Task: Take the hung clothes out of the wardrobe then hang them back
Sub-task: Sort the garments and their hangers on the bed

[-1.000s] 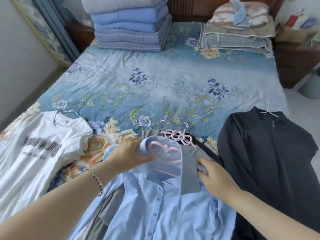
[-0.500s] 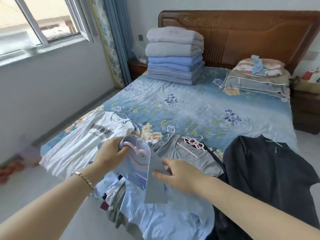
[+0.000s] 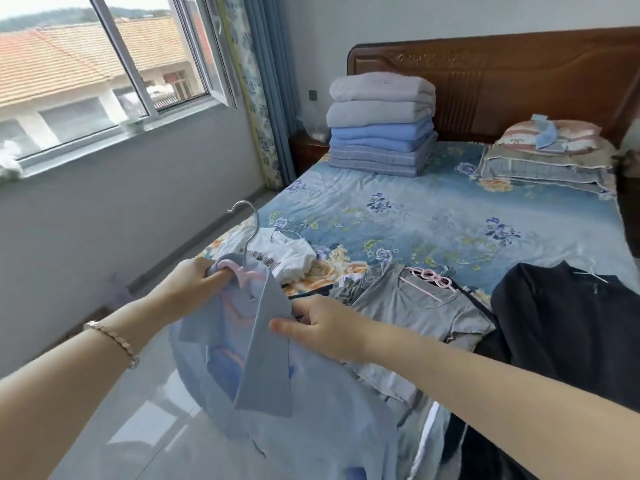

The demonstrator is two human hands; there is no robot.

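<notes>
No lettering can be read anywhere in this bedroom scene. A white T-shirt [image 3: 294, 252] lying on the bed [image 3: 415, 216] carries a dark printed line across its chest, but the fabric is bunched up, part of the print is hidden, and what shows is too blurred to make out. No label, brand, number or sign is legible on anything else.

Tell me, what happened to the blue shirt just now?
The light blue collared shirt on its pink plastic hanger was lifted off the floral bed, toward the person. The left hand grips the hanger's neck; the right hand pinches the collar. The white printed T-shirt, grey T-shirt and dark jacket stayed lying on the bed.
</notes>
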